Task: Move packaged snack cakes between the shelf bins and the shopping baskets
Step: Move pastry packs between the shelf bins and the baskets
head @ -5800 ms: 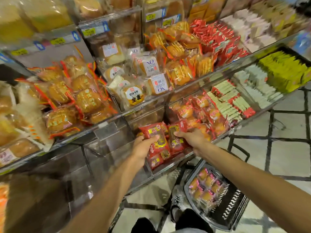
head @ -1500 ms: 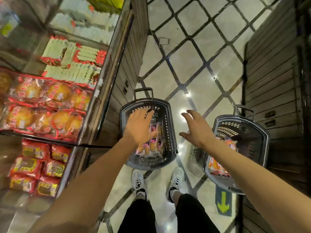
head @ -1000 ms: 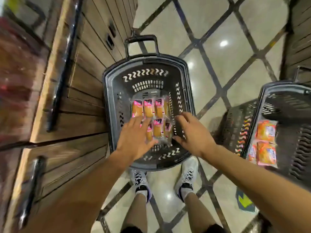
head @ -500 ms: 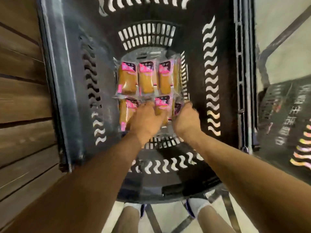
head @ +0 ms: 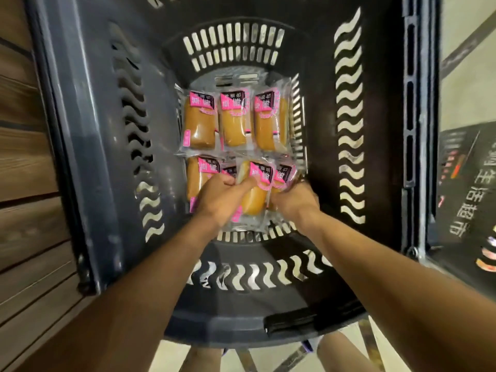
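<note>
Clear crinkly film w/ pink labels is what both hands are into. Left hand (head: 220, 198) has fingers curled round a tilted snack cake pack (head: 255, 191), lifting its top end off the pile; right hand (head: 294, 201) is curled onto the next pack (head: 284, 176) at its 12 o'clock, though whether it fully grips or only pinches the wrapper edge can't be told, since the fingers are hidden under film. Both work the near row of cakes on the floor of the dark basket (head: 88, 130).

Doing it well, by my read: take each pack by the body, not just the seal flap, since the film looks slippery and the cake soft; squeeze lightly so it doesn't dent. Lift straight up so the neighbours don't drag along, esp. the pack at 9 o'clock of the left hand (head: 197, 181), which lies half under it.

Far row at 12 o'clock: three packs (head: 233, 122) side by side, flat, oblong golden-brown cakes, glossy wrap. Basket is hard plastic, w/ wavy slots in the walls and straight slots at the base ends. Wood-plank panel (head: 24, 162) at 9 o'clock; second basket (head: 461, 183) at 3 o'clock, contents blurred.
</note>
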